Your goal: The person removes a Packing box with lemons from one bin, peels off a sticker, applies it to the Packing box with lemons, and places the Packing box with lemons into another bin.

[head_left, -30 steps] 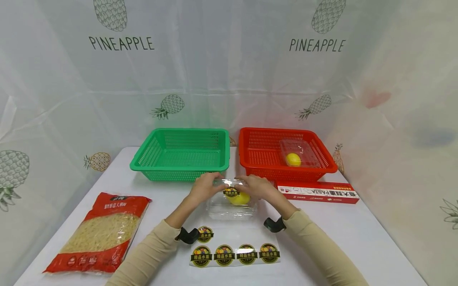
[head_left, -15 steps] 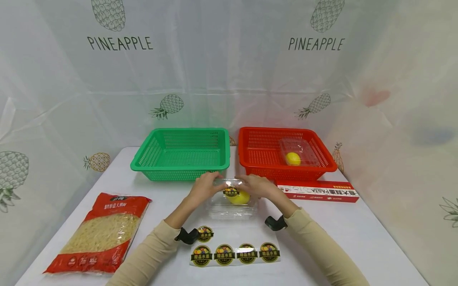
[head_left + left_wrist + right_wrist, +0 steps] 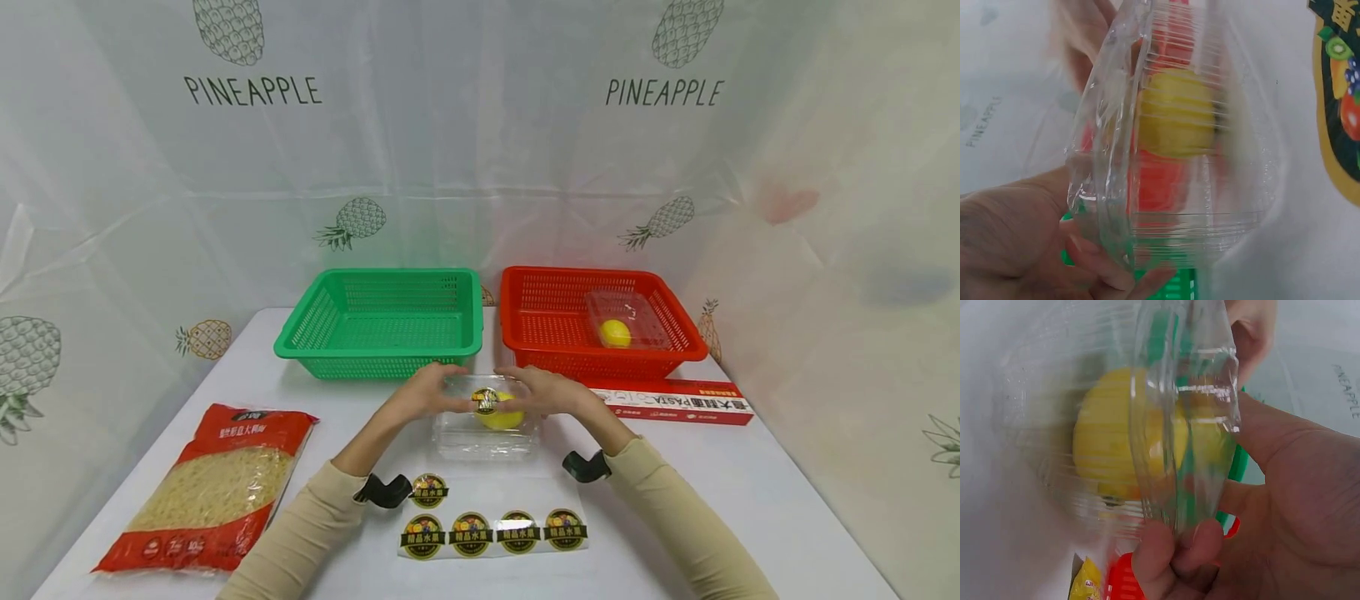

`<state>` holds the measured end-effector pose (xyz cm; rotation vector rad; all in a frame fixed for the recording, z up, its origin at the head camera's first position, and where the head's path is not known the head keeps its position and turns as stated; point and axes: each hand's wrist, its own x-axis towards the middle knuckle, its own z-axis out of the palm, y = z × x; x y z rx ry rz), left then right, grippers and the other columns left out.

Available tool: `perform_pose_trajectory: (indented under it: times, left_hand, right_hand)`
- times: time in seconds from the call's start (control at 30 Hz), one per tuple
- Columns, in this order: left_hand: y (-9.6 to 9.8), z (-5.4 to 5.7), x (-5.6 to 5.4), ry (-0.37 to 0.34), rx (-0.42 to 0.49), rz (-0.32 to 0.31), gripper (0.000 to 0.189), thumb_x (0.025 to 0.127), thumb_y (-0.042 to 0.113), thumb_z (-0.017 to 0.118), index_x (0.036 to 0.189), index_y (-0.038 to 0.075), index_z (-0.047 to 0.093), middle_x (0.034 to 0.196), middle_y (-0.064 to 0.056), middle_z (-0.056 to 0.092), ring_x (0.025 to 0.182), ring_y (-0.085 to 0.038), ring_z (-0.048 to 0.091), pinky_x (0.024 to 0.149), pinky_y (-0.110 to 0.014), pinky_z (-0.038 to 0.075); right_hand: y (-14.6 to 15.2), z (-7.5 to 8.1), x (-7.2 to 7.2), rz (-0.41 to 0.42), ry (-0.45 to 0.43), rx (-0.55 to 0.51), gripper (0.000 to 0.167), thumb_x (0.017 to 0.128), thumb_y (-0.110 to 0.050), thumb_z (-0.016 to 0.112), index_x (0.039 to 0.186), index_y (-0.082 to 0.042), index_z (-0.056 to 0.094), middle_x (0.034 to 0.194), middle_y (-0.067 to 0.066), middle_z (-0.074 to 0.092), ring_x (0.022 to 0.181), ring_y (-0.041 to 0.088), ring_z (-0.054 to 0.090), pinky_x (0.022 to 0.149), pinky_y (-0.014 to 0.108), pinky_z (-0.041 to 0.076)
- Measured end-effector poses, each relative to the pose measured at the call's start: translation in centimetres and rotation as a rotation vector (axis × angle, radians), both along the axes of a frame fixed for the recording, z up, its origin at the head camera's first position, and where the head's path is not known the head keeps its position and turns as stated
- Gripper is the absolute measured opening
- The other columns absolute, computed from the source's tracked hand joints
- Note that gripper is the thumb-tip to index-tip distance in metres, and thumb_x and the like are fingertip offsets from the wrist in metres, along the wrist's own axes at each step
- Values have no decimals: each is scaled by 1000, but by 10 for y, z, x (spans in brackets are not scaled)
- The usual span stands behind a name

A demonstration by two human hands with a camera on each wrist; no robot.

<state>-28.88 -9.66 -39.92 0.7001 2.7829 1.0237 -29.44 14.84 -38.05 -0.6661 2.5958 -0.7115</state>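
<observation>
A clear plastic fruit box [image 3: 483, 448] stands on the table in front of the baskets, its lid down. Inside lies a yellow fruit [image 3: 1179, 114] that looks like a lemon. On the lid sits a round black-and-gold sticker [image 3: 486, 401]. My left hand [image 3: 423, 395] holds the box's left end, fingers curled at its corner in the left wrist view. At the right end my right hand [image 3: 551, 392] holds it too, with fingertips [image 3: 1200, 540] against the rim. Closer to me lies a sheet of similar stickers [image 3: 495, 535].
Behind the box stand a green basket [image 3: 378, 364] and a red basket [image 3: 592, 364]; the red one holds another clear box with a yellow fruit [image 3: 615, 334]. A red pasta box [image 3: 675, 402] lies at right, a bag of pasta [image 3: 210, 490] at left.
Both hands have slid outward from the sticker on the lid to the two ends of the box. The box has stayed in place.
</observation>
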Motion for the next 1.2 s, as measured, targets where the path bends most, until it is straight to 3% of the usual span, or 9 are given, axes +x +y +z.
perform_pose_trajectory:
  times: [0.13,0.33,0.47,0.63,0.73,0.83,0.93,1.07,1.2]
  left_hand:
    - [5,1,5,-26,-38,70,77,76,39,83,138,4,54,138,-21,53,127,-35,51,103,-52,46]
    - [8,1,10,-22,-101,120,81,75,49,81,141,11,52,139,-21,51,128,-36,49,102,-56,46]
    - [5,-3,9,-10,-77,109,82,76,51,80,141,11,52,141,-19,51,130,-37,48,101,-57,46]
    - [-6,-9,7,-27,52,19,72,83,44,77,141,9,52,144,-18,51,132,-38,48,104,-57,44]
    - [-17,-14,5,-43,128,-24,66,88,36,72,143,6,50,147,-19,49,129,-41,50,97,-53,51]
    - [-26,-17,6,-94,190,-11,66,92,34,69,146,4,45,148,-21,46,126,-43,53,76,-43,59]
    - [-36,-15,7,-167,255,26,66,93,33,67,148,5,41,145,-25,47,118,-39,60,61,-38,59]
    - [-47,-11,8,-229,318,16,64,95,28,66,148,3,40,137,-28,51,98,-31,69,67,-40,61]
    - [-54,-14,11,-280,378,-22,66,95,26,66,149,0,37,134,-28,52,91,-31,71,76,-39,61]
  right_hand:
    - [-8,-1,2,-63,54,99,82,83,-58,70,150,-24,39,140,15,52,109,26,57,77,38,56]
    - [-16,-4,4,-119,128,216,90,76,-73,65,150,-28,40,138,10,55,108,29,58,81,45,54]
    - [-15,-4,4,-122,111,181,89,77,-71,66,149,-25,41,139,10,55,114,30,58,87,51,53]
    - [-7,-9,5,-118,103,41,76,86,-62,62,146,-18,46,139,11,56,124,31,56,95,52,51]
    - [2,-13,6,-126,84,-68,70,91,-55,60,145,-13,46,140,14,55,119,30,59,86,46,56]
    - [11,-14,10,-154,55,-115,74,92,-54,59,149,-10,39,139,17,54,102,26,63,76,38,58]
    - [19,-13,15,-187,19,-124,80,92,-55,59,152,-10,31,135,17,54,85,21,63,69,32,56]
    - [29,-8,21,-181,-24,-146,79,92,-51,62,152,-10,32,127,19,60,72,21,64,65,32,56]
    - [36,-7,29,-96,-33,-188,76,93,-41,65,152,-7,32,114,20,67,66,27,66,60,37,56]
